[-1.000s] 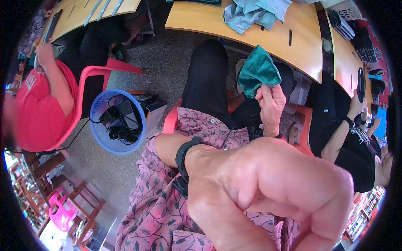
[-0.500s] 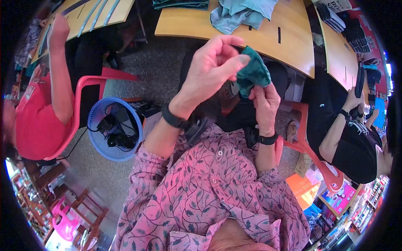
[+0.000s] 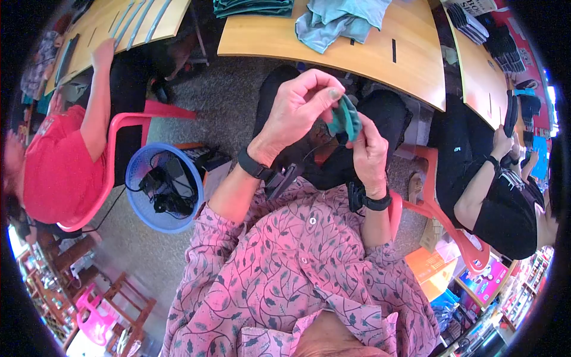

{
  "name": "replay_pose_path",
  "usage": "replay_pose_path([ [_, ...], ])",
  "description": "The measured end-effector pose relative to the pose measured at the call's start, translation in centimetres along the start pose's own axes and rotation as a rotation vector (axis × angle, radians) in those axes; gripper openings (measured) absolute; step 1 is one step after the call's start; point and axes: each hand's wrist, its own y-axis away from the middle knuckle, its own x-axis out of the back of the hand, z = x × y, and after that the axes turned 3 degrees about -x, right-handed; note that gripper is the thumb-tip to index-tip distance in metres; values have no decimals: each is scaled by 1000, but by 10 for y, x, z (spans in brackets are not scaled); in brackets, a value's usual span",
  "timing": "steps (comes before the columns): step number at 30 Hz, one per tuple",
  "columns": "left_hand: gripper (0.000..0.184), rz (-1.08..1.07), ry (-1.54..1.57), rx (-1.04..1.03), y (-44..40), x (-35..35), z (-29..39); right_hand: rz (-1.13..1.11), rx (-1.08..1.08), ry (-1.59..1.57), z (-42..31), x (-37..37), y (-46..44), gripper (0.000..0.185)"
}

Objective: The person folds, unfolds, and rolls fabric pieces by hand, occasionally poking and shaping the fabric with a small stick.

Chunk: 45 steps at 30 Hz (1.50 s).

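A small piece of dark green cloth is held up between my two hands, in front of my chest. My left hand pinches its upper edge between thumb and fingers. Lower down on the other side, my right hand grips the same cloth with closed fingertips. The cloth is bent, with a lighter green side showing. Beyond it, on the wooden table, lies a crumpled pile of pale grey-green cloth. Some folded dark green cloth sits at the table's far left.
A blue basket with black cables and adapters stands on the floor to my left. A person in red sits on a red chair beyond it. On the right, another person in black sits near an orange-red chair.
Both hands have come slightly lower with the cloth. It has turned from a broad face to a narrower, bent shape. The left neighbour's raised hand has moved right and down.
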Motion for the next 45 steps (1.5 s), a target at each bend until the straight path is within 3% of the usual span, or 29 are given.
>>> replay_pose_path([
  [2, 12, -76, 64, -12, 6, -2, 9, 8, -27, 28, 10, 0, 0, 30],
  [4, 10, -372, 154, 133, 12, -2, 17, 59, 3, 4, 25, -1, 0, 37],
  [6, 8, -493, 192, 239, 16, -5, 15, 94, 49, -17, 28, 2, -1, 40],
  [8, 12, -602, 173, 158, 16, -9, 8, 62, -38, -12, 18, 11, -2, 43],
  [12, 13, -941, 107, 227, 16, -8, 6, 135, -36, 62, 20, 12, -4, 44],
  [16, 14, -977, 54, 359, 14, -6, 8, 242, 57, 92, 26, 12, 1, 32],
  [18, 17, -812, 42, 394, 11, 5, 9, 288, 106, 83, 23, 10, -1, 28],
  [20, 20, -460, 20, 388, 8, 9, 11, 339, 156, 78, 17, 12, -2, 24],
  [22, 25, -102, -36, 290, 2, 10, -5, 253, -51, -47, 9, 13, 3, 23],
  [24, 30, -39, -47, 308, 0, 14, -18, 235, -22, -44, 4, 11, 2, 22],
  [26, 39, 59, -141, 95, 0, 9, -35, 219, 9, -37, 2, 9, 2, 22],
  [27, 49, 30, -81, 149, -1, 9, -36, 204, 43, -33, 2, 8, 2, 22],
  [30, 53, -56, -16, 112, 3, 4, -39, 170, 77, -37, 2, 7, 4, 22],
  [31, 50, -107, 118, 148, 3, 4, -40, 155, 60, -40, 0, 6, 5, 21],
  [37, 30, -67, 98, 56, 4, -1, -32, 93, 114, -4, -2, 3, 4, 23],
  [45, 25, -54, 95, 63, 4, 1, -23, -3, 33, 44, -10, 2, 6, 37],
])
